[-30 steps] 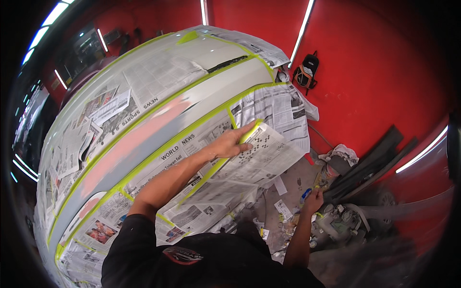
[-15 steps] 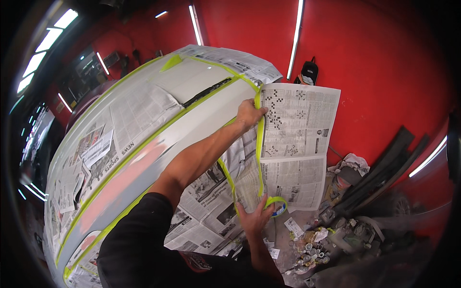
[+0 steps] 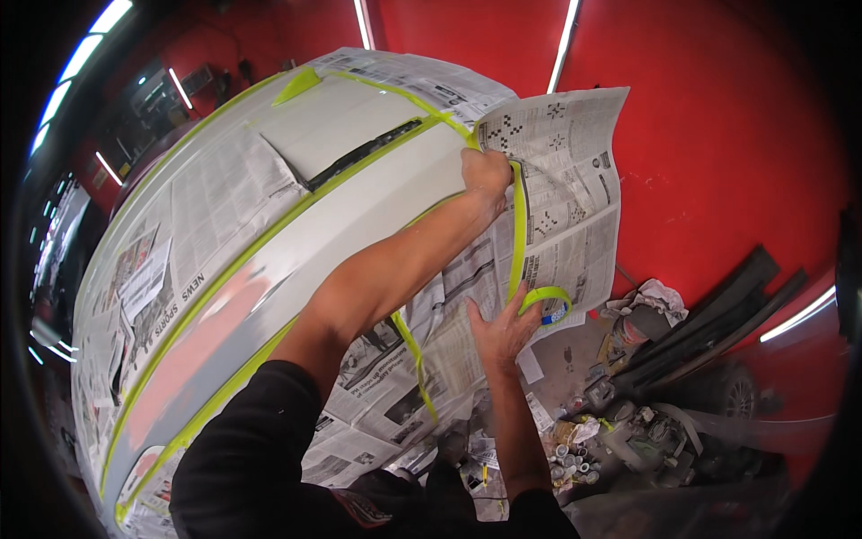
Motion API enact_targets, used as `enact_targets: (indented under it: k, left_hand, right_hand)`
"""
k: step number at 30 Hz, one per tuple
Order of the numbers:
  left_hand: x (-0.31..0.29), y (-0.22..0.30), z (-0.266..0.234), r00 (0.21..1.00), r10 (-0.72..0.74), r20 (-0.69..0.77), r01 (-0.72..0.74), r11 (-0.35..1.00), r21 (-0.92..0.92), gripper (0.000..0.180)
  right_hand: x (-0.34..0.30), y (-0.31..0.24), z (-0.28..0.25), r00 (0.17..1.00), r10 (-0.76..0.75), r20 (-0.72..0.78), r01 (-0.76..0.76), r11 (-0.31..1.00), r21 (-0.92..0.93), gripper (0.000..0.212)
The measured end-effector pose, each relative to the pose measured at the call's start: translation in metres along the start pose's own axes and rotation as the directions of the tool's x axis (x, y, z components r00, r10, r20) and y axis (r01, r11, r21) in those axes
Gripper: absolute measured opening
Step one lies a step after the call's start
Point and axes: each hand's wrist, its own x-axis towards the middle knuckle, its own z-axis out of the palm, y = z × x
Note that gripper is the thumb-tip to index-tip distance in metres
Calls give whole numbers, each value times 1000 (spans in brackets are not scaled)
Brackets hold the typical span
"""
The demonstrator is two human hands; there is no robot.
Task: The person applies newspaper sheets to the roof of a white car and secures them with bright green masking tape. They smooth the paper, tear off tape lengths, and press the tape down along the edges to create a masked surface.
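My left hand [image 3: 488,175] is closed on the taped edge of a newspaper sheet [image 3: 575,202], against the corner of a car body panel [image 3: 395,202]. A yellow-green strip of masking tape [image 3: 518,225] runs down that edge from my left hand to my right. Lower down, my right hand [image 3: 503,334] holds the roll of masking tape [image 3: 549,304] at its fingertips, thumb stretched apart. The strip stays joined to the roll. Part of the sheet's edge is hidden behind my left hand.
More newspaper [image 3: 224,198] bordered with yellow-green tape covers parts of the car. A dark slot [image 3: 368,153] crosses the pale panel. On the floor at right lie several small cans [image 3: 575,467], a crumpled cloth [image 3: 660,296] and long black trim pieces [image 3: 709,314]. A red wall [image 3: 709,135] stands behind.
My right hand has risen with the tape roll, closer to my left hand. The newspaper sheet has bent and creased, its top now against the car's corner. The view has shifted slightly.
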Motion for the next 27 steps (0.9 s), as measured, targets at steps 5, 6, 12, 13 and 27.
enact_targets:
  k: [5, 6, 12, 13, 27]
  left_hand:
    - [-20, 20, 10, 999, -32, 33, 37, 986, -164, 26]
    - [-21, 25, 11, 998, -31, 59, 39, 991, -131, 25]
    - [23, 61, 12, 955, -68, 287, 75, 997, -14, 28]
    - [38, 67, 11, 909, -148, 390, 112, 987, 114, 33]
    - [176, 57, -70, 814, 301, 497, -581, 422, 696, 38]
  right_hand:
    - [71, 9, 12, 973, 169, -159, -174, 984, -21, 91]
    - [83, 21, 11, 964, 184, -190, -195, 980, -39, 89]
    - [95, 94, 18, 982, -76, -173, 70, 997, -42, 64]
    - [97, 103, 19, 979, -113, -170, 111, 994, -20, 60]
    - [159, 127, 116, 873, -481, -86, 471, 875, -112, 21]
